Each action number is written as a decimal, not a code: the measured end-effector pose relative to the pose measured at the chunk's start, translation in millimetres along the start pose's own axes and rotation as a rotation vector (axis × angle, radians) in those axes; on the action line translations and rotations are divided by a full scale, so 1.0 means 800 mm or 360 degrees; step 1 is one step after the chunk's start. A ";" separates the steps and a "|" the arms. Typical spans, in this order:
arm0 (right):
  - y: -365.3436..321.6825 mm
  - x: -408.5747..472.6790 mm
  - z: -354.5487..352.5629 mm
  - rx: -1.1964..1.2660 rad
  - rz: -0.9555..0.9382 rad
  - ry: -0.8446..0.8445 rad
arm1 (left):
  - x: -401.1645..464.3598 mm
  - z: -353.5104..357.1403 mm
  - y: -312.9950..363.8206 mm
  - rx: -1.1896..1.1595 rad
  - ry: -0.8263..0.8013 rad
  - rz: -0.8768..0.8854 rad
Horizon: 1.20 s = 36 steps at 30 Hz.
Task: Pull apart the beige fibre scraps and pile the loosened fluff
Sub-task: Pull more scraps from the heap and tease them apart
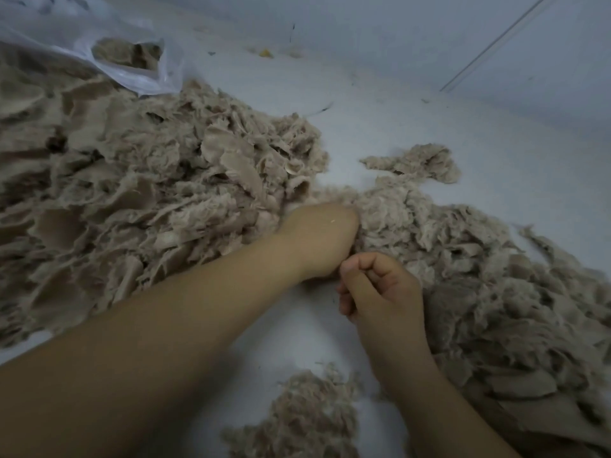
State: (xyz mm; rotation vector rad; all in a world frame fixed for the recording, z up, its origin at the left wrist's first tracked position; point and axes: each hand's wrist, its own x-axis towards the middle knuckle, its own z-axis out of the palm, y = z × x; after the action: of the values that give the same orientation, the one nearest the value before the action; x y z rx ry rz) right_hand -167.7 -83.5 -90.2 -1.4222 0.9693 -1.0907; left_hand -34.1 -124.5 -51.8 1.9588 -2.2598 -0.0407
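Reaching into beige fibre scraps (139, 193) spread over a pale floor (429, 110).

Left hand (319, 241) is pushed fingers-first into the heap's edge; its grip is buried, so I cannot tell what it holds. Right hand (380, 289) sits just beside it, fingers curled, with a narrow grip and nothing clearly held. Loosened fluff (496, 292) lies heaped to the right, a smaller tuft (304, 418) nearer, and a clear plastic bag (109, 51) at upper left.

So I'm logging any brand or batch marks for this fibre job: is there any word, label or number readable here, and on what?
None: no text shows anywhere.
The clear plastic bag bears no visible print.
The beige fibre scraps, the loosened fluff and the white surface carry no labels or numbers.
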 end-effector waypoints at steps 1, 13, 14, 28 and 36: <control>-0.001 -0.001 -0.001 -0.0007 -0.0077 0.0009 | -0.003 0.001 0.001 -0.0033 -0.0005 0.0035; 0.001 -0.001 0.004 0.0136 -0.0045 -0.0058 | -0.023 0.003 -0.011 -0.0297 0.0149 -0.0238; 0.000 -0.001 0.004 0.0153 -0.0078 -0.0062 | -0.026 0.007 -0.007 -0.0330 0.0084 -0.0213; 0.009 0.001 -0.002 -0.0303 0.0155 -0.0022 | -0.101 0.031 -0.030 -0.0615 0.0283 -0.0114; 0.012 0.001 -0.001 -0.0355 0.0145 0.0127 | -0.111 0.018 -0.039 -0.0025 0.0128 -0.0233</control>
State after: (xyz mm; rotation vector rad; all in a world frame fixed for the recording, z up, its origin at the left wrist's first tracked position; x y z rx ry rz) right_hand -168.3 -85.5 -99.3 -1.5057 1.2327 -1.0021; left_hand 6.3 -42.9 -78.5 2.0748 -2.0579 0.0033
